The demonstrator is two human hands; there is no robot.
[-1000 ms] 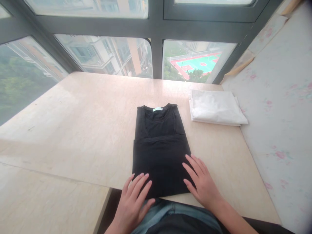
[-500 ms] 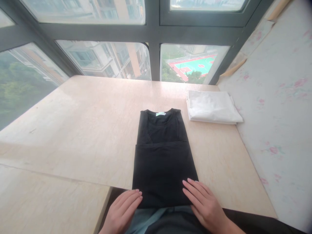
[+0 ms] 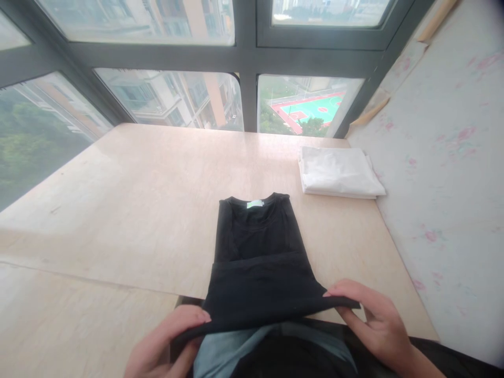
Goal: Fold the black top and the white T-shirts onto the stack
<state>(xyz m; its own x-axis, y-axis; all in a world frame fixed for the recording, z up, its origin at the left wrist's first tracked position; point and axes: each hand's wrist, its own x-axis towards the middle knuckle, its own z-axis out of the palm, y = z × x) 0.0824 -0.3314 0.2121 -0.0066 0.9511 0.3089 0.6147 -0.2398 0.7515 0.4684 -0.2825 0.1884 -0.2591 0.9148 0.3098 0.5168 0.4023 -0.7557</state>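
A black folded shirt (image 3: 255,283) lies lengthwise on the pale surface, its neckline and light label at the far end. Its lower part is folded up over the front, and the near edge is lifted and stretched sideways. My left hand (image 3: 169,336) pinches the near left corner, thumb below and fingers on top. At the near right corner, my right hand (image 3: 370,315) grips the cloth between thumb and fingers, a bit of black edge sticking out past them.
A folded white cloth (image 3: 338,172) lies at the back right, close to the flowered wall (image 3: 452,210). Windows with dark frames (image 3: 246,60) rise behind the pale ledge (image 3: 137,199). Its near edge has a dark gap by my left hand.
Both hands have gone from resting flat on the shirt to gripping its near corners, and have spread apart. The near edge is raised, and the shirt has shifted toward me.
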